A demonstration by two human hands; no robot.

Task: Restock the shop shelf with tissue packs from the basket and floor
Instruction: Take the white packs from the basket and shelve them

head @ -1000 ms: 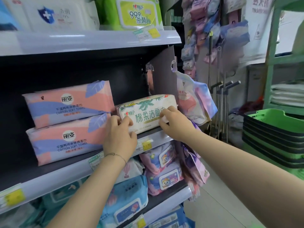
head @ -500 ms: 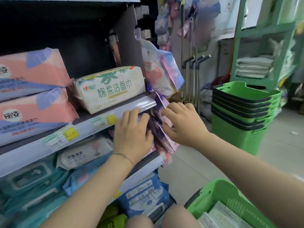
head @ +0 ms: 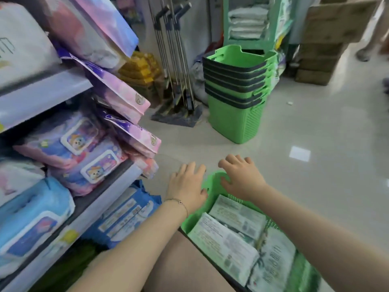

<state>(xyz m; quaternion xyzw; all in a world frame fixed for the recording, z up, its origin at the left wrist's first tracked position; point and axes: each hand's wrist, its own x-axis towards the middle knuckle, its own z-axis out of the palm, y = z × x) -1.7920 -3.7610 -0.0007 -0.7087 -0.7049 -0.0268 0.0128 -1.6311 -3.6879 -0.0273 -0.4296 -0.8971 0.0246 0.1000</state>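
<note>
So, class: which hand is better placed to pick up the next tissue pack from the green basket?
Probably the right hand: it hovers open over the basket, just beyond the uppermost tissue pack. The left hand hovers open mostly outside the basket's left rim.

Both hands left the shelf, now over the basket.

White-and-green tissue packs lie flat, side by side, inside the green basket, near the stocked shelf.
</note>
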